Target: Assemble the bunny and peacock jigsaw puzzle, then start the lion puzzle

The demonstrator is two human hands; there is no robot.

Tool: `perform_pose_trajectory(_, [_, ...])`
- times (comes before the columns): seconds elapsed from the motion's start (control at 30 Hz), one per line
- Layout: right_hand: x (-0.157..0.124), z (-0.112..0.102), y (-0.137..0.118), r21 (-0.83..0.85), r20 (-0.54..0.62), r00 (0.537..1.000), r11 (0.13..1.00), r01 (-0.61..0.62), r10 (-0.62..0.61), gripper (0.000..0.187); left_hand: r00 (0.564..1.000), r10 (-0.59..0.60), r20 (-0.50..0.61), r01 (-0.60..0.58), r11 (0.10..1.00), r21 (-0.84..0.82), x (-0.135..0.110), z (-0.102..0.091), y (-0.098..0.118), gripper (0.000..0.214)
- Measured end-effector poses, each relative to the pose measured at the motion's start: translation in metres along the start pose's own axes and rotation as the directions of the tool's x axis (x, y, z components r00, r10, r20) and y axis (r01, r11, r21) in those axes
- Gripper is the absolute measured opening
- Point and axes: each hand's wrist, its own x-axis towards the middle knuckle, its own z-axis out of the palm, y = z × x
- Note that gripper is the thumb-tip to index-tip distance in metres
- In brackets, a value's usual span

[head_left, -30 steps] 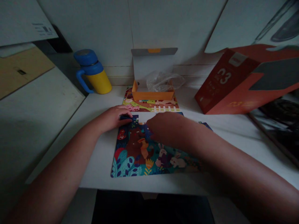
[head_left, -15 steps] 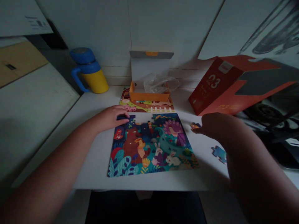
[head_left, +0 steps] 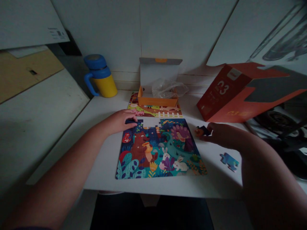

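Desk: white smooth desk [head_left: 105,172] is standing against a pale wall in dim light, carrying everything.
Jigsaw: flat cardboard jigsaw [head_left: 160,150], glossy and bright with animals and leaves, is lying square at the desk's middle; a gap is showing along its top edge.
Left hand: left hand [head_left: 120,121] is reaching in palm down, forearm low, fingers loosely spread and pressing the jigsaw's top left corner, gripping nothing.
Right hand: right hand [head_left: 222,134] is hovering just right of the jigsaw, fingertips pinching a small dark-and-orange piece [head_left: 200,130].
Loose piece: blue knobbed piece [head_left: 229,161] is lying near the right wrist.
Behind: orange tray [head_left: 157,101], crinkled plastic bag [head_left: 168,89], red carton [head_left: 230,95], blue-and-yellow mug [head_left: 100,78].
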Motion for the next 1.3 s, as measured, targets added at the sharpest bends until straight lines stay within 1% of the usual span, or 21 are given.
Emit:
perform_pose_trajectory(0.1, [-0.006,-0.003,-0.001,0.0,0.14,0.985,0.995,0.097,-0.096,0.028,1.0,0.01,-0.006,-0.01,1.0,-0.001,0.0,0.0,0.0,0.016])
perform_pose_trajectory(0.2, [-0.008,-0.01,-0.008,0.041,0.063,0.988,0.99,0.138,-0.14,0.03,1.0,0.018,0.0,-0.018,1.0,0.004,0.0,0.0,-0.001,0.016])
perform_pose_trajectory(0.27, [-0.006,-0.014,-0.016,0.121,0.023,0.985,0.979,0.167,-0.171,0.032,1.0,0.004,0.001,-0.004,1.0,0.012,0.0,0.0,-0.002,0.018])
perform_pose_trajectory(0.37, [-0.001,-0.017,-0.031,0.258,-0.001,0.979,0.946,0.197,-0.203,0.036,0.999,-0.031,0.008,0.031,0.999,0.027,-0.001,0.001,-0.004,0.021])
perform_pose_trajectory(0.47, [0.008,-0.015,-0.047,0.357,-0.034,0.969,0.903,0.24,-0.244,0.033,0.999,-0.035,0.009,0.035,0.999,0.026,-0.001,0.002,-0.005,0.021])
perform_pose_trajectory(0.6, [0.023,-0.006,-0.071,0.5,-0.068,0.947,0.811,0.304,-0.314,0.032,0.999,-0.047,0.007,0.047,0.999,0.026,-0.001,0.003,-0.005,0.021])
perform_pose_trajectory(0.73, [0.039,0.01,-0.106,0.664,-0.07,0.949,0.695,0.274,-0.307,0.023,0.999,-0.036,0.001,0.036,0.999,0.023,-0.001,0.003,-0.004,0.02])
perform_pose_trajectory(0.77, [0.042,0.015,-0.118,0.684,-0.063,0.951,0.681,0.261,-0.302,0.026,1.0,-0.026,-0.001,0.026,0.999,0.022,-0.001,0.003,-0.004,0.019])
perform_pose_trajectory(0.83, [0.046,0.023,-0.142,0.691,-0.057,0.956,0.68,0.245,-0.288,0.033,1.0,-0.008,-0.003,0.008,1.0,0.025,-0.001,0.003,-0.002,0.018])
perform_pose_trajectory(0.93, [0.048,0.036,-0.171,0.621,-0.109,0.947,0.724,0.301,-0.301,0.028,1.0,-0.006,-0.002,0.006,1.0,0.027,-0.001,0.002,0.0,0.016])
perform_pose_trajectory(1.0, [0.048,0.045,-0.183,0.59,-0.144,0.933,0.729,0.348,-0.329,0.024,1.0,-0.01,0.003,0.01,1.0,0.029,-0.002,0.001,0.002,0.015])
perform_pose_trajectory(1.13, [0.047,0.057,-0.187,0.606,-0.144,0.934,0.716,0.345,-0.328,0.022,1.0,-0.017,0.003,0.017,0.999,0.033,-0.002,0.002,0.003,0.014])
perform_pose_trajectory(1.3, [0.043,0.056,-0.185,0.59,-0.127,0.943,0.741,0.32,-0.307,0.022,1.0,-0.022,0.001,0.022,0.999,0.041,-0.001,0.002,0.002,0.013])
